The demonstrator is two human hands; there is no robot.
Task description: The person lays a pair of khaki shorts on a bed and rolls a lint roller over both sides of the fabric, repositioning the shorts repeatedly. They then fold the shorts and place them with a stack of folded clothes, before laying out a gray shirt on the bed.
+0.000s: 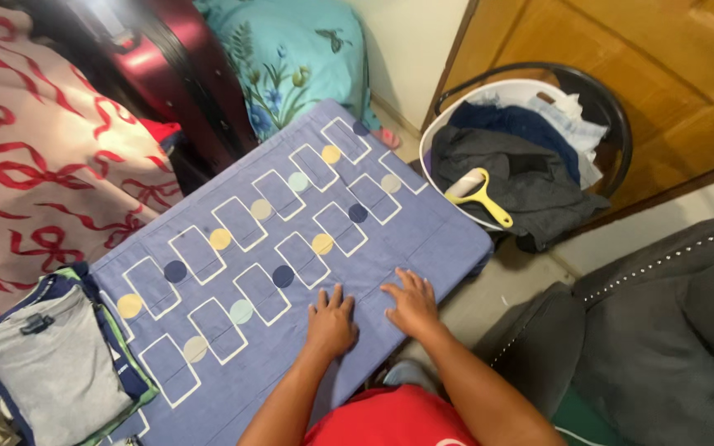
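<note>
Both hands lie palm down on the near edge of the blue patterned cloth (291, 248), left hand (330, 324) just beside right hand (412, 304), fingers spread flat and gripping nothing, apparently to press it smooth. At the near left sits a stack of folded clothes (51, 363). Farther right stands a laundry basket (613, 124) with a yellow lint roller (477, 194) on top.

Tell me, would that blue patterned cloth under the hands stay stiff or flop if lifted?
The blue patterned cloth would probably flop; it lies thin and flat. It looks light. Both the left hand and right hand press flat on it, so it may slide when pushed.
</note>
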